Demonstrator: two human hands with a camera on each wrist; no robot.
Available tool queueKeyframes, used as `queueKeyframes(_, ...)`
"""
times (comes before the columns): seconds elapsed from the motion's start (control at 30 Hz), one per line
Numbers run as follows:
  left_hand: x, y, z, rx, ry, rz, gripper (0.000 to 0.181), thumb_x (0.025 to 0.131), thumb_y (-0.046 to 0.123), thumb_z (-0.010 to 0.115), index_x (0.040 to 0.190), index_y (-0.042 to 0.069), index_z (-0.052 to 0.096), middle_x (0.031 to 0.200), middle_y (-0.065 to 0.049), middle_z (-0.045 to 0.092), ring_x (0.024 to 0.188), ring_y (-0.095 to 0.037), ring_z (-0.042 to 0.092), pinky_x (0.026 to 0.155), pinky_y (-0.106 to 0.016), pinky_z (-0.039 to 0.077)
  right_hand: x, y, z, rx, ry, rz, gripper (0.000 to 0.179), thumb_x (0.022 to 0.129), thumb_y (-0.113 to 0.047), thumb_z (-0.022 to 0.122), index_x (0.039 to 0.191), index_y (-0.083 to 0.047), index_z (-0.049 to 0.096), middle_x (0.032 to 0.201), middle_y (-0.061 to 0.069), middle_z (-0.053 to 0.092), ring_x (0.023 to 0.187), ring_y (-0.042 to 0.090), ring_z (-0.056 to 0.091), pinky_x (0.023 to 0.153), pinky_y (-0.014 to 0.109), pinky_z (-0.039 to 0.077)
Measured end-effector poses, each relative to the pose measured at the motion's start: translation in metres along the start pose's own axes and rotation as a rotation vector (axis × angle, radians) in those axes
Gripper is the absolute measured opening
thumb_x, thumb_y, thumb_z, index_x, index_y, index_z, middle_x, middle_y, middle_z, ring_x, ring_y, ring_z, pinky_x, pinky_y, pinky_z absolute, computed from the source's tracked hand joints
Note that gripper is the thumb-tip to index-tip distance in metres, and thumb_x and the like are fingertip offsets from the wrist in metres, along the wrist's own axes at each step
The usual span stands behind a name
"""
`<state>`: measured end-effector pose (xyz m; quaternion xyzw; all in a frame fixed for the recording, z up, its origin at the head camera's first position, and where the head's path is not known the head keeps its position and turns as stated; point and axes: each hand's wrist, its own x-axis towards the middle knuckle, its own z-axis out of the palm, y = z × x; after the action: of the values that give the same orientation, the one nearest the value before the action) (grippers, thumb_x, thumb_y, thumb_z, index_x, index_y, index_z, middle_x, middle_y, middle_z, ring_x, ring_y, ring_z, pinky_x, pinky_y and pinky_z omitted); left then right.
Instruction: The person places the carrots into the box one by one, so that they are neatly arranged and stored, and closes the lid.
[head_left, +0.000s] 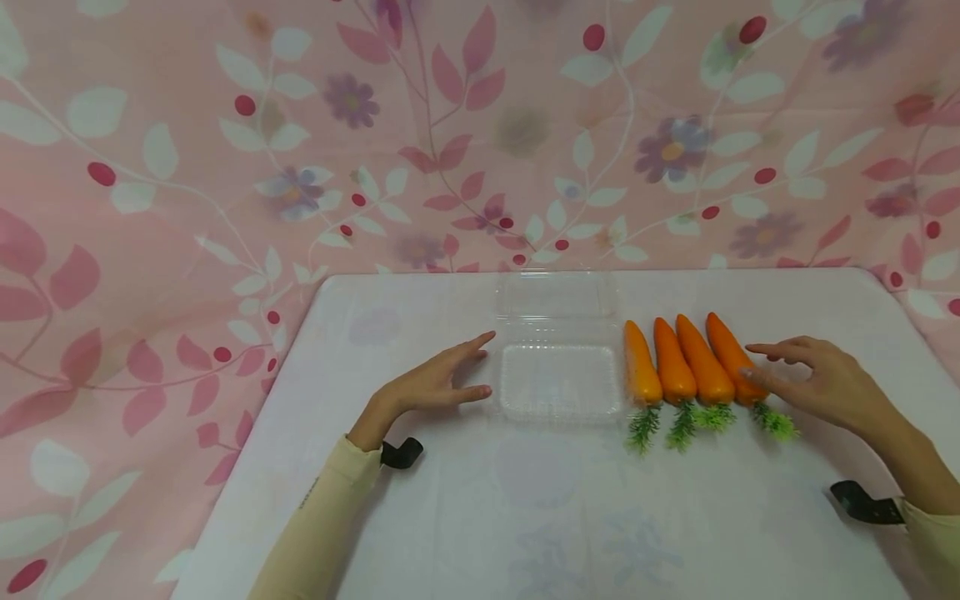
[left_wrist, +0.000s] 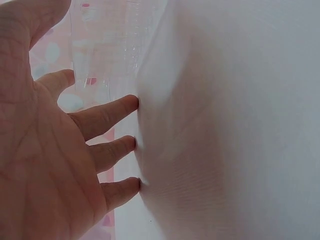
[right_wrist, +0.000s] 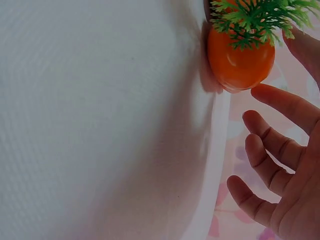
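Observation:
A transparent plastic box stands at the middle of the table, its hinged lid folded back behind it. At its left side is my left hand, fingers extended and thumb apart, holding nothing. The left wrist view shows that palm with several fingertips against the white surface. To the right of the box, several orange toy carrots lie in a row, green tops towards me. My right hand is at the rightmost carrot, fingers loosely bent. In the right wrist view its index fingertip meets the edge of this carrot; firm contact is unclear.
The other carrots, such as the leftmost carrot, lie close beside each other next to the box. A white cloth covers the table. Behind its far edge hangs a pink floral curtain. Dark wrist cameras protrude near both sleeves.

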<state>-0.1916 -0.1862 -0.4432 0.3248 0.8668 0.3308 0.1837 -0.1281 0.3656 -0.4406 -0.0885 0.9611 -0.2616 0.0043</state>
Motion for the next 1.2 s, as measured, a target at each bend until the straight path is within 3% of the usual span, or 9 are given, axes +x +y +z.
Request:
queueKeyframes(0.23, 0.0, 0.002, -0.001, 0.001, -0.013, -0.023, 0.092, 0.089, 0.06, 0.064, 0.16, 0.03, 0.013, 0.157, -0.002, 0.035, 0.143, -0.007, 0.026, 0.115, -0.048, 0.022, 0.0, 0.001, 0.002, 0.013, -0.012, -0.026, 0.052, 0.088, -0.04, 0.074, 0.129, -0.008, 0.067, 0.115, 0.024, 0.059, 0.106, 0.044, 0.047, 0.074, 0.066, 0.042)
queueKeyframes(0.43, -0.001, 0.001, -0.001, -0.008, -0.012, -0.019, 0.091, 0.089, 0.06, 0.064, 0.159, 0.033, 0.013, 0.156, -0.003, 0.037, 0.143, -0.007, 0.027, 0.115, -0.047, 0.022, -0.001, 0.002, 0.003, -0.027, 0.005, -0.037, 0.053, 0.086, -0.041, 0.076, 0.127, -0.008, 0.068, 0.111, 0.021, 0.062, 0.101, 0.04, 0.05, 0.068, 0.054, 0.048)
queueKeyframes(0.63, 0.0, 0.0, -0.001, -0.004, -0.015, -0.018, 0.092, 0.089, 0.06, 0.064, 0.16, 0.03, 0.014, 0.155, -0.003, 0.037, 0.143, -0.008, 0.027, 0.115, -0.048, 0.023, 0.0, 0.002, 0.002, -0.03, -0.023, 0.009, 0.057, 0.086, -0.046, 0.074, 0.128, -0.008, 0.067, 0.112, 0.022, 0.062, 0.101, 0.04, 0.051, 0.07, 0.057, 0.048)
queueKeyframes(0.87, 0.002, -0.001, -0.001, 0.01, -0.014, -0.019, 0.092, 0.089, 0.06, 0.064, 0.16, 0.029, 0.015, 0.155, -0.002, 0.037, 0.143, -0.009, 0.028, 0.114, -0.049, 0.024, 0.001, 0.003, -0.001, -0.041, -0.054, 0.073, 0.057, 0.089, -0.049, 0.07, 0.127, -0.006, 0.067, 0.116, 0.022, 0.06, 0.1, 0.037, 0.052, 0.061, 0.036, 0.045)
queueKeyframes(1.2, 0.001, -0.001, -0.001, 0.013, -0.013, -0.031, 0.092, 0.088, 0.062, 0.064, 0.16, 0.03, 0.015, 0.155, -0.002, 0.038, 0.143, -0.01, 0.026, 0.114, -0.049, 0.024, 0.001, 0.011, -0.003, -0.064, -0.059, 0.113, 0.06, 0.089, -0.05, 0.069, 0.123, -0.001, 0.068, 0.113, 0.023, 0.06, 0.095, 0.038, 0.053, 0.058, 0.033, 0.045)
